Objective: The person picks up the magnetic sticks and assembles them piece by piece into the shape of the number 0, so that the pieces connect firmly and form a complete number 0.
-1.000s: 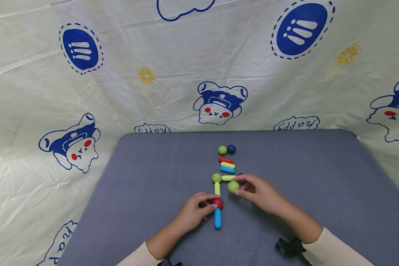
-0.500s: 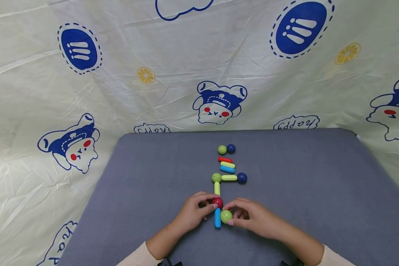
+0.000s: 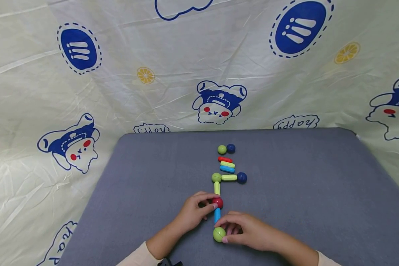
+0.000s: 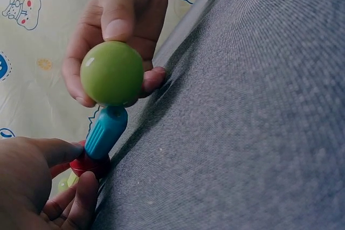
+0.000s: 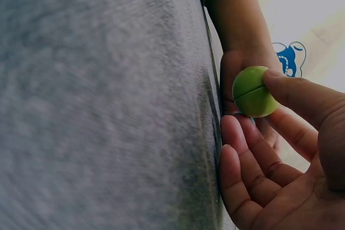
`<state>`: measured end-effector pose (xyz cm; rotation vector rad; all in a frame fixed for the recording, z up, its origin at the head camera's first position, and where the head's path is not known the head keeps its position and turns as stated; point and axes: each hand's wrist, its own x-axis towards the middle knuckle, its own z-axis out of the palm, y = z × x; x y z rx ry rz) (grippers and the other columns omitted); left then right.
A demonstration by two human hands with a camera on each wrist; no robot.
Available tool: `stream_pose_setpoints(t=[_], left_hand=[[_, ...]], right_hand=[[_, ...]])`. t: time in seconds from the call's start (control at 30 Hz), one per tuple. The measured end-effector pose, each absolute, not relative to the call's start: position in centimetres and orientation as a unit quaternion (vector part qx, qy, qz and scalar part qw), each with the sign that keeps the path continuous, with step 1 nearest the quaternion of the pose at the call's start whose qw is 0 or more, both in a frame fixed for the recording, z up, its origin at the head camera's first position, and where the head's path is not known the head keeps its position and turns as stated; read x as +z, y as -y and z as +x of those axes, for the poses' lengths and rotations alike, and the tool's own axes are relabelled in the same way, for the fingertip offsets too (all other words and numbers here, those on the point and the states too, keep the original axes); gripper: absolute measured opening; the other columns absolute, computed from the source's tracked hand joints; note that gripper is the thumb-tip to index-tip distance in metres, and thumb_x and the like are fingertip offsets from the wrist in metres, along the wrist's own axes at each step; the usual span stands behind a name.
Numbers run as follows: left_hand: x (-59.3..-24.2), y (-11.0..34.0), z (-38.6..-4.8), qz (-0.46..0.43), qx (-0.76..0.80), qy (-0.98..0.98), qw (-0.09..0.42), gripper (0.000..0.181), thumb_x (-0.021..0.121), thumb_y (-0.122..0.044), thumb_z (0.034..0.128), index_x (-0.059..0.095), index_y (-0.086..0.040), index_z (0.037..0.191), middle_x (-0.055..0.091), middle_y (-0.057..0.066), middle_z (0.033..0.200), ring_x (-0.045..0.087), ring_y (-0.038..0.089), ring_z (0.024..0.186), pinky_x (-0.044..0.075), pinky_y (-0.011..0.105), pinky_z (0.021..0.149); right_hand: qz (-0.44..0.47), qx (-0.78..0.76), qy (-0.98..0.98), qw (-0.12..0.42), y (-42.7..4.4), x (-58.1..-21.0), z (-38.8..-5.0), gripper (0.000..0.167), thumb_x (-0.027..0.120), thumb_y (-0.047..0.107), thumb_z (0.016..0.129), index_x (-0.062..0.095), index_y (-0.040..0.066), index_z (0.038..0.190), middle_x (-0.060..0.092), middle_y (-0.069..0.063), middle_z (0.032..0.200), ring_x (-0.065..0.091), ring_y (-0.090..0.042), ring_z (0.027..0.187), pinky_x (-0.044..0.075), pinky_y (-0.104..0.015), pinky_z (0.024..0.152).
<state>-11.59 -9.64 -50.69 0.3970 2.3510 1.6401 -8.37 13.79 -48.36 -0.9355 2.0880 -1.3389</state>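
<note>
My left hand [image 3: 195, 211] pinches a red ball [image 3: 218, 203] between thumb and fingers. From that ball a blue rod [image 3: 217, 215] runs toward me and a yellow-green rod [image 3: 217, 188] runs away. My right hand [image 3: 247, 229] pinches a green ball [image 3: 219, 234] at the near end of the blue rod; in the left wrist view the green ball [image 4: 112, 74] appears to meet the blue rod [image 4: 107, 133]. Beyond, a second green ball [image 3: 216, 177] joins the upright rod to a sideways yellow-green rod [image 3: 229, 177], which ends at a dark blue ball [image 3: 242, 177].
Behind the joined pieces lie a loose red rod [image 3: 225, 159], a yellow-green rod [image 3: 227, 164] and a blue rod [image 3: 227, 169]. Farther back sit a green ball [image 3: 222, 149] and a dark blue ball [image 3: 231, 148]. Grey cloth covers the table [image 3: 302, 177]; a printed sheet hangs behind.
My right hand has carried the green ball from beside the sideways rod toward me, to the near end of the blue rod. The left hand has stayed on the red ball.
</note>
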Motion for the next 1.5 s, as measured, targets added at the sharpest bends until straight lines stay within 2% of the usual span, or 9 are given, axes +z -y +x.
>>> stream_pose_setpoints(t=[0.3, 0.57, 0.83, 1.23, 1.5], left_hand=[[-50.73, 9.67, -11.53, 0.132, 0.565, -0.805, 0.128, 0.028, 0.071, -0.029, 0.0960, 0.074, -0.020, 0.122, 0.066, 0.007, 0.109, 0.055, 0.006, 0.063, 0.053, 0.024, 0.055], [-50.62, 9.60, -11.44, 0.134, 0.558, -0.809, 0.126, 0.028, 0.071, -0.030, 0.0960, 0.074, -0.021, 0.122, 0.065, 0.001, 0.105, 0.054, 0.005, 0.057, 0.054, 0.025, 0.054], [-50.65, 9.55, -11.49, 0.131, 0.561, -0.807, 0.129, 0.028, 0.070, -0.029, 0.0962, 0.074, -0.021, 0.123, 0.065, 0.002, 0.108, 0.054, 0.006, 0.060, 0.054, 0.026, 0.055], [-50.69, 9.62, -11.55, 0.132, 0.566, -0.804, 0.126, 0.027, 0.070, -0.028, 0.0963, 0.074, -0.021, 0.122, 0.065, 0.005, 0.108, 0.054, 0.006, 0.059, 0.054, 0.026, 0.055], [-50.81, 9.61, -11.54, 0.130, 0.568, -0.803, 0.124, 0.028, 0.071, -0.028, 0.0960, 0.073, -0.020, 0.122, 0.064, 0.008, 0.107, 0.055, 0.007, 0.060, 0.054, 0.025, 0.055]], right_hand=[[-0.348, -0.467, -0.775, 0.247, -13.63, -48.70, -8.45, 0.033, 0.070, 0.035, 0.096, 0.069, 0.020, 0.125, 0.064, 0.008, 0.104, 0.060, 0.003, 0.088, 0.055, -0.020, 0.075], [-0.337, -0.470, -0.776, 0.252, -13.68, -48.82, -8.53, 0.030, 0.070, 0.034, 0.096, 0.070, 0.023, 0.123, 0.063, 0.006, 0.102, 0.059, 0.003, 0.086, 0.054, -0.020, 0.074], [-0.336, -0.476, -0.776, 0.240, -13.63, -49.02, -8.45, 0.032, 0.070, 0.035, 0.096, 0.070, 0.020, 0.124, 0.063, 0.005, 0.102, 0.058, 0.003, 0.084, 0.053, -0.020, 0.073], [-0.311, -0.470, -0.785, 0.258, -13.41, -49.05, -8.52, 0.032, 0.070, 0.037, 0.096, 0.071, 0.025, 0.125, 0.064, 0.008, 0.107, 0.058, 0.001, 0.081, 0.052, -0.020, 0.072], [-0.327, -0.485, -0.777, 0.232, -13.68, -48.65, -8.98, 0.034, 0.069, 0.033, 0.097, 0.070, 0.017, 0.127, 0.065, -0.001, 0.106, 0.059, 0.000, 0.083, 0.053, -0.021, 0.074]])
